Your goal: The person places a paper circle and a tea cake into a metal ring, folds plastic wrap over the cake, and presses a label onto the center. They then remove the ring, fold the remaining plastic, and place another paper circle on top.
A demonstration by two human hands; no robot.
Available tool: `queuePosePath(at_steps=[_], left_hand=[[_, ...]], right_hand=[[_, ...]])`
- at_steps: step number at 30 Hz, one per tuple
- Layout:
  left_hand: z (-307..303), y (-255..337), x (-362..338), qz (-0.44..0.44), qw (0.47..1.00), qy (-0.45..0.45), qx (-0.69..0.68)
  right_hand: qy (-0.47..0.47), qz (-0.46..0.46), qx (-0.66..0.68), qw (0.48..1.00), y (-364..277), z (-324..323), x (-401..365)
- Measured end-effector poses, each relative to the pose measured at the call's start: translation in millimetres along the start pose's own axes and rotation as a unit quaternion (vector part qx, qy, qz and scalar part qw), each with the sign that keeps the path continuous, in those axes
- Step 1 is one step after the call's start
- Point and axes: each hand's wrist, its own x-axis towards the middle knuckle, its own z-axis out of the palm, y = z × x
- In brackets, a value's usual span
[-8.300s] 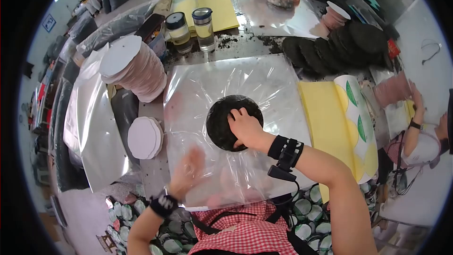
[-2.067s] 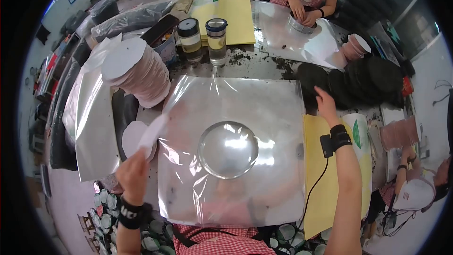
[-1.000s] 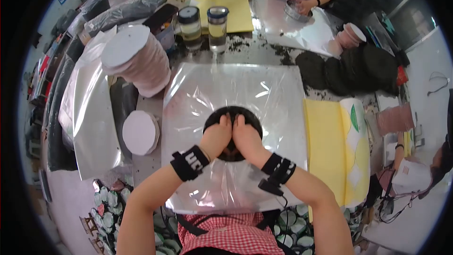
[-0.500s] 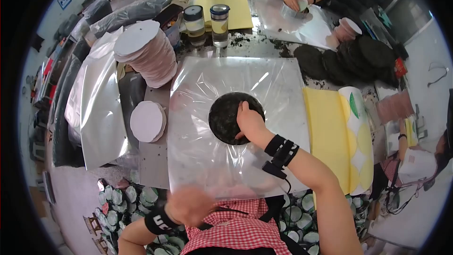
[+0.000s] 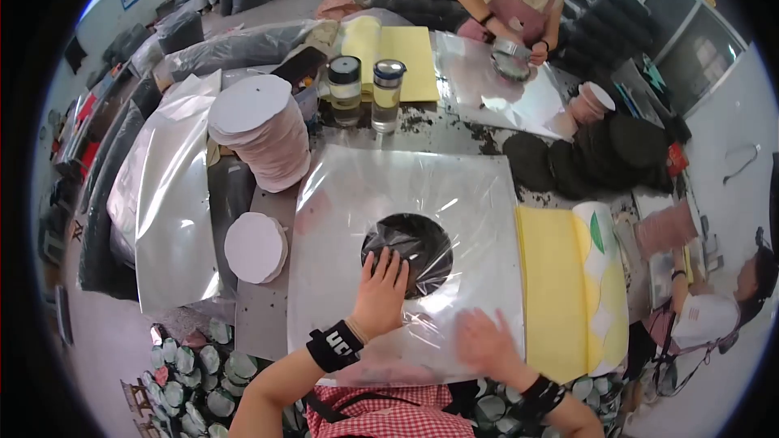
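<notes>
A black round cake (image 5: 426, 255), like pressed dried seaweed, lies in the middle of a stack of clear plastic sheets (image 5: 333, 195). Glossy film with creases and bright reflections shows over the cake. My left hand (image 5: 380, 296) rests on the cake's left part, fingers stretched out and pressing the film. Lower right, my right hand (image 5: 487, 345) is over the sheets, away from the cake; it is blurred, but its fingers look apart and nothing shows in it.
Stacked pink-white paper discs (image 5: 256, 247) and a taller stack (image 5: 260, 130) stand left. Two bottles (image 5: 387, 97) are behind. More black cakes (image 5: 576, 158) lie back right, yellow sheets (image 5: 556, 292) right. A co-worker (image 5: 515, 8) handles a round item opposite. Wrapped packages (image 5: 191, 377) lie below.
My right hand has left the cake and moved down towards me. My left hand has come up from the near edge onto the cake. Film now shows over the cake. The view has tilted up.
</notes>
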Motion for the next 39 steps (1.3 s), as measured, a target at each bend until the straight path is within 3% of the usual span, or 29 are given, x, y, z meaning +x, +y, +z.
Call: queuePosePath(at_steps=[2, 3, 6, 7, 8, 9, 11, 13, 14, 16, 17, 18, 19, 21, 22, 24, 25, 26, 27, 29, 31, 32, 33, 34, 35, 36, 37, 38, 39], left_hand=[[-10.2, -3.8, 8.2, 0.006, 1.000, 0.003, -0.027], [-9.7, -4.7, 4.7, 0.002, 0.997, 0.029, -0.072], [-6.9, 0.1, 8.5, 0.004, 0.986, 0.122, -0.116], [1.8, 0.7, 8.3, -0.070, 0.974, 0.111, -0.187], [9.5, 2.3, 4.6, -0.146, 0.950, 0.096, -0.257], [14.3, 7.6, 8.2, -0.167, 0.947, 0.177, -0.211], [4.2, 12.3, 17.8, -0.183, 0.939, 0.193, -0.220], [-2.5, 18.5, 19.2, -0.212, 0.931, 0.184, -0.231], [1.2, 19.8, 13.7, -0.209, 0.935, 0.171, -0.231], [7.1, 11.6, 18.6, -0.136, 0.954, 0.205, -0.170], [2.5, 11.4, 16.7, -0.180, 0.948, 0.145, -0.218], [5.2, 7.9, 9.7, -0.173, 0.950, 0.147, -0.214], [11.4, 1.0, 0.7, -0.185, 0.864, 0.250, -0.395], [14.9, -29.9, 5.9, -0.229, 0.649, 0.351, -0.636], [16.6, -27.9, 6.2, -0.234, 0.647, 0.348, -0.637], [-21.9, -11.9, 27.6, -0.133, 0.624, 0.141, -0.757], [-12.6, -17.4, 41.7, 0.000, 0.886, 0.171, -0.431], [-11.3, -15.4, 44.2, 0.000, 0.884, 0.182, -0.430], [-16.3, -8.0, 45.7, -0.011, 0.916, 0.155, -0.370], [-7.7, -11.1, 49.1, -0.011, 0.956, 0.104, -0.273], [-6.9, -6.4, 51.7, -0.062, 0.936, 0.097, -0.333], [-6.3, -2.4, 50.4, -0.114, 0.908, 0.091, -0.392], [-6.8, -2.5, 51.8, -0.144, 0.852, 0.118, -0.489], [-3.9, -5.3, 54.2, -0.146, 0.853, 0.121, -0.486], [1.2, -7.9, 52.7, -0.138, 0.771, 0.196, -0.590], [5.5, -9.5, 48.9, -0.127, 0.669, 0.268, -0.681], [2.1, -24.0, 44.0, -0.089, 0.778, 0.275, -0.558], [2.8, -26.1, 44.1, -0.092, 0.773, 0.282, -0.560], [-1.9, -22.9, 44.9, -0.070, 0.856, 0.253, -0.446]], right_hand=[[0.182, 0.064, 0.034, 0.981, 44.5, -80.0, 1.7], [0.171, 0.077, 0.044, 0.981, 31.7, -76.2, -8.7], [0.186, -0.150, 0.142, 0.961, -31.0, -49.6, -0.8], [0.192, -0.238, 0.164, 0.938, -39.2, -40.3, 14.6], [0.147, -0.087, 0.194, 0.966, -43.0, -14.4, 32.3], [0.102, 0.067, 0.218, 0.968, -37.5, 21.0, 48.5], [0.163, 0.212, 0.190, 0.945, 5.7, 64.3, 65.3], [0.215, 0.266, 0.380, 0.860, 45.2, 90.1, 107.6], [0.213, 0.278, 0.384, 0.854, 34.0, 76.2, 127.5], [0.357, 0.196, 0.385, 0.828, 2.0, 31.3, 181.8], [0.364, 0.197, 0.383, 0.826, -6.4, 28.5, 186.6], [0.321, 0.123, 0.339, 0.876, -19.7, 29.9, 185.2], [0.272, 0.048, 0.290, 0.916, -27.1, 33.3, 183.7], [0.228, 0.090, 0.387, 0.889, -25.5, 49.1, 182.2], [0.170, 0.133, 0.483, 0.849, -25.6, 56.8, 177.4], [0.175, 0.139, 0.466, 0.856, -22.3, 53.0, 172.9], [0.130, 0.118, 0.460, 0.871, -8.7, 58.7, 159.5], [0.087, 0.092, 0.449, 0.885, 5.8, 62.5, 155.9], [0.360, 0.111, 0.425, 0.823, 12.8, 50.6, 163.3], [0.432, 0.319, 0.365, 0.761, 47.4, 44.9, 165.6], [0.378, 0.411, 0.668, 0.491, 91.8, 100.8, 198.0], [0.375, 0.418, 0.669, 0.487, 88.0, 90.4, 206.7], [0.349, 0.281, 0.715, 0.537, 75.4, 66.7, 220.9], [0.317, 0.129, 0.743, 0.576, 68.2, 46.4, 232.1], [0.313, 0.128, 0.747, 0.573, 59.4, 35.7, 225.2], [0.304, -0.006, 0.650, 0.697, 46.7, 28.5, 209.0], [0.283, -0.143, 0.521, 0.792, 38.1, 26.8, 197.3], [0.276, -0.148, 0.520, 0.795, 35.5, 44.1, 188.9], [0.274, -0.026, 0.648, 0.710, 35.2, 74.0, 176.4]])
